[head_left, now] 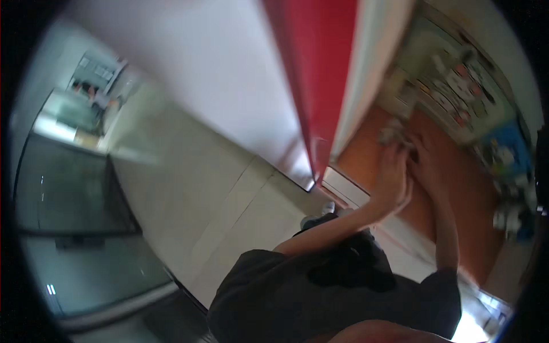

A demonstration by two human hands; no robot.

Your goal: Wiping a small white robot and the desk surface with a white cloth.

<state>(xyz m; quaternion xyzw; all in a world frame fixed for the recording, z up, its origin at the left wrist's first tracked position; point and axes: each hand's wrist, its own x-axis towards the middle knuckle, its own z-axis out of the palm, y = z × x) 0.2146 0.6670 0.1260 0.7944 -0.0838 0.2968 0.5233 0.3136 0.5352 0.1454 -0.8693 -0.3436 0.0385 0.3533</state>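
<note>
Touching a pale object (392,132), left fingers (391,156), right fingers (418,150), gaps blurred

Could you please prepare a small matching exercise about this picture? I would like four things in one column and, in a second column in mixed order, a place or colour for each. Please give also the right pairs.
Things
1. table
2. shirt
3. small blurred thing
4. upright strip

Places and colours
A. red, at the top of the picture
B. at the fingertips of the left hand and the right hand
C. dark, worn by the person
D. orange-brown, under the hands

Right pairs: 1-D; 2-C; 3-B; 4-A
</note>
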